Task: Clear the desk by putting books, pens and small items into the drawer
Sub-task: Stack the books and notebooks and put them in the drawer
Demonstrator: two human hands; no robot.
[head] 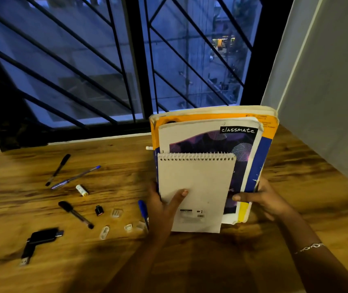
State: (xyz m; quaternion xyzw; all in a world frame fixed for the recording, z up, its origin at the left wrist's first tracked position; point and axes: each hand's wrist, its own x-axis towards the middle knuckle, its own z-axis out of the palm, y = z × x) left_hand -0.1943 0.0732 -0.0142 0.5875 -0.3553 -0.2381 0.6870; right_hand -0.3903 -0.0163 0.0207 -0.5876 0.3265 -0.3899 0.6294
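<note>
A stack of three books stands tilted up off the wooden desk (295, 187): a white spiral notepad (198, 187) in front, a Classmate notebook (211, 138) behind it, a large orange and blue book (268, 144) at the back. My left hand (164, 206) grips the stack's left edge, thumb on the notepad. My right hand (262, 197) grips the right edge, thumb across the front. Left of the stack lie a black pen (58, 169), a blue pen (75, 177), a battery (82, 190), another black pen (75, 214) and a blue marker (143, 210). No drawer is in view.
A black USB adapter (39, 242), a small black plug (99, 210) and several clear plastic caps (117, 213) lie at the front left. A barred window (126, 70) runs behind the desk. A grey wall (327, 92) stands at the right.
</note>
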